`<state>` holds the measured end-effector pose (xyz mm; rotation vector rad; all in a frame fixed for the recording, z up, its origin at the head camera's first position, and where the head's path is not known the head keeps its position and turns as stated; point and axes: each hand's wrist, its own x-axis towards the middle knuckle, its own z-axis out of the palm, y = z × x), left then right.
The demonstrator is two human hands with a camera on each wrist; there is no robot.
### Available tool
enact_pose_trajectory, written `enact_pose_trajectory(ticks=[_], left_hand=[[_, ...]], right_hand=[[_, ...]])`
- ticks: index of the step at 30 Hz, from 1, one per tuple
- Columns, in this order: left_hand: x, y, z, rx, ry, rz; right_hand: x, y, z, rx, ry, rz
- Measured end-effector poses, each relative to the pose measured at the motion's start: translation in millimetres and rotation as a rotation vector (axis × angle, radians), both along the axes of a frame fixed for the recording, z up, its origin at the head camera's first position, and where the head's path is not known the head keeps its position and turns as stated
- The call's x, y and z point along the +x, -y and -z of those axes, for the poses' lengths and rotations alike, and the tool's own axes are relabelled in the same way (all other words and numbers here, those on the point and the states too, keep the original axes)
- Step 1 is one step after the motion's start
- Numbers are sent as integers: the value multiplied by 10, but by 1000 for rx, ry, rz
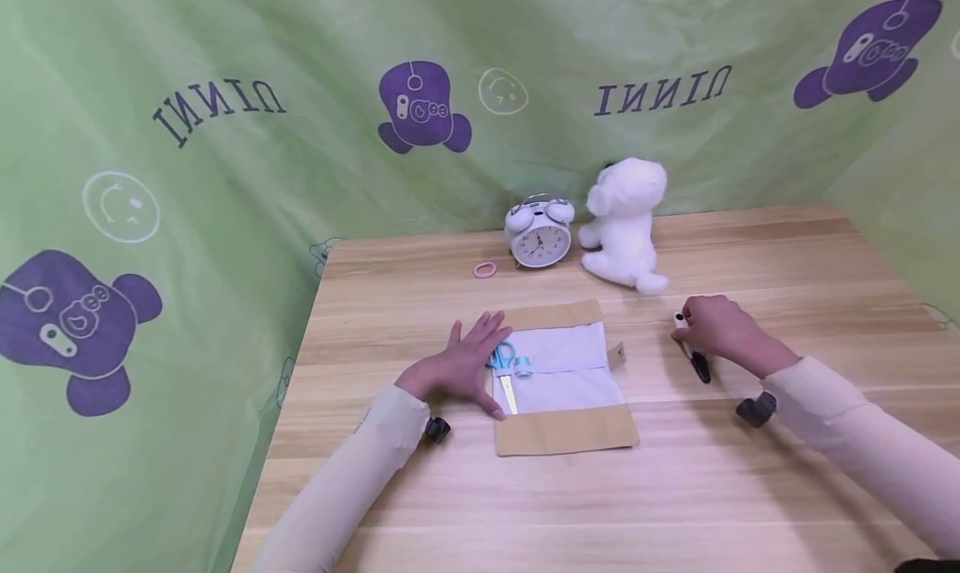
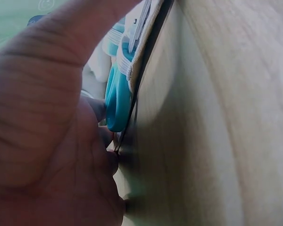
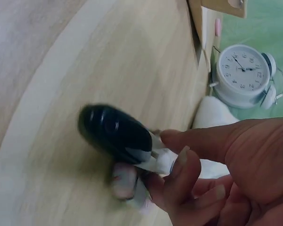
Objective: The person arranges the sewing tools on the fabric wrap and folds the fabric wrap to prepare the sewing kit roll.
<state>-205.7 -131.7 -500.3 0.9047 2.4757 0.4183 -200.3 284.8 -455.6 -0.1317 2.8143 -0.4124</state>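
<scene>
An unfolded tan and pale-lilac fabric case [image 1: 558, 435] lies on the table. Elastic loops on it carry teal-handled scissors [image 1: 504, 361] and a small teal item [image 1: 522, 367]. My left hand [image 1: 468, 362], fingers spread, rests at the left edge of the case beside the scissors; the left wrist view has the teal handle [image 2: 117, 103] close by the fingers. To the right of the case, my right hand [image 1: 716, 331] pinches a white marker with a black cap [image 3: 115, 134] between thumb and fingers. A blurred pale piece [image 3: 125, 181] shows next to the marker.
A white twin-bell alarm clock [image 1: 540, 233] and a white plush dog [image 1: 626, 227] stand at the back of the wooden table [image 1: 390, 306]. Left of the clock lies a pink ring [image 1: 485, 270]. A green printed curtain [image 1: 315, 140] hangs behind and along the sides.
</scene>
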Motion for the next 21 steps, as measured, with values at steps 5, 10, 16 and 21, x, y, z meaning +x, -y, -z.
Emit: enact_pose_trajectory(ticks=[5, 10, 16, 21], left_hand=[[22, 3, -12, 4, -1, -6], [40, -5, -11, 6, -1, -8], [36, -6, -7, 10, -11, -1], [27, -2, -3, 9, -10, 2]], right_hand=[[-8, 76, -39, -10, 49, 33], [-13, 5, -91, -93, 111, 45], [-10, -73, -312, -267, 156, 26], [-43, -38, -627, -363, 168, -31]])
